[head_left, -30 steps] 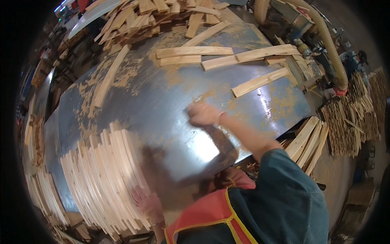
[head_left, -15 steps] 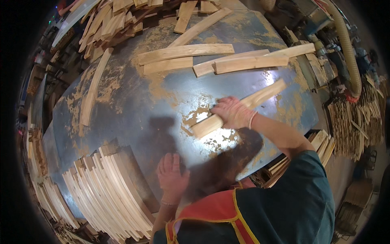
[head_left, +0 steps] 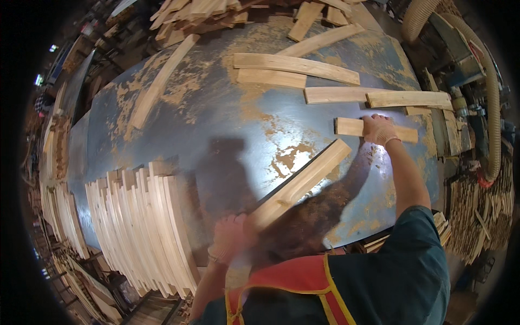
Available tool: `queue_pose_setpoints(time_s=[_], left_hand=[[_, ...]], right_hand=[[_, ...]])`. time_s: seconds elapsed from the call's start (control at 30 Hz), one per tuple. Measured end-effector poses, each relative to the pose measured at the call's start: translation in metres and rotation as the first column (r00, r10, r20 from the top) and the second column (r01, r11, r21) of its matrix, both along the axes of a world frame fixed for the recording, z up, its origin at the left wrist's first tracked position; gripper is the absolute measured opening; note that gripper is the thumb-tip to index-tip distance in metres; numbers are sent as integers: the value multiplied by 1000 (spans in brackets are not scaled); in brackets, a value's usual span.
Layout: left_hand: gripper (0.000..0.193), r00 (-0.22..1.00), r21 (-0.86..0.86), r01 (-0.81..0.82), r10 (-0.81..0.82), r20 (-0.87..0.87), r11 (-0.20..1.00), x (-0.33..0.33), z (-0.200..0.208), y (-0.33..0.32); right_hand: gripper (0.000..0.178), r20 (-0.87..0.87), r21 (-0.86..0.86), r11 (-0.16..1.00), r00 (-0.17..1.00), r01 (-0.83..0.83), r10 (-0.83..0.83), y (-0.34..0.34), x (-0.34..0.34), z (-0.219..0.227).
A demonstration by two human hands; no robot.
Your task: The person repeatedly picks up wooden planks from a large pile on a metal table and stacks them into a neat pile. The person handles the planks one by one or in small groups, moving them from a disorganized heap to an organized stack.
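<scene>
My left hand (head_left: pixel 233 237), somewhat blurred, is closed round the near end of a curved wooden slat (head_left: pixel 303 184). The slat slants away to the right, and a dark shadow runs along its left edge. Farther off on the right, my right hand (head_left: pixel 379 130) grips the middle of a second, shorter-looking wooden slat (head_left: pixel 349 127), fingers over its far edge and thumb hidden. That slat lies roughly crosswise on the metal tabletop (head_left: pixel 271 122), its ends showing on both sides of the hand. Both wrists show pale glove cuffs.
A tight row of upright slats (head_left: pixel 143 227) stands at the near left. Loose slats (head_left: pixel 298 65) lie across the far side, another slat (head_left: pixel 164 81) at the far left. A wood heap (head_left: pixel 200 11) sits beyond. Sawdust patches cover the table; a ribbed hose (head_left: pixel 492 124) hangs at right.
My right hand has moved right and away, onto another slat. The slat it held before is now in my left hand, which was spread on the table. The view has shifted.
</scene>
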State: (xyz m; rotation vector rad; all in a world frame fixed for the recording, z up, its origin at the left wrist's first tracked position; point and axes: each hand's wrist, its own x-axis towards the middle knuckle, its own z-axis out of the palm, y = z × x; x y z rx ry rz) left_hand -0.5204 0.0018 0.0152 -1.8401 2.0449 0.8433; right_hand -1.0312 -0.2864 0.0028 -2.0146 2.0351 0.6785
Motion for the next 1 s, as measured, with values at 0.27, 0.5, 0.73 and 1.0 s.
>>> queue_pose_setpoints(time_s=[0.27, 0.5, 0.73, 1.0], left_hand=[[45, 582, 108, -767, 757, -297, 632, 98, 59, 115], [86, 294, -34, -945, 797, -528, 326, 175, 52, 198], [83, 543, -281, -840, 711, -447, 464, 192, 47, 234], [88, 1000, -664, 2, -12, -10, 747, 191, 34, 172]], right_hand=[[56, 746, 218, 973, 630, 72, -214, 31, 148, 27], [54, 830, 490, 872, 309, -3, -465, 175, 424, -29], [47, 789, 188, 858, 593, -479, 159, 279, 578, -7], [52, 617, -463, 729, 407, -504, 673, 279, 379, 131]])
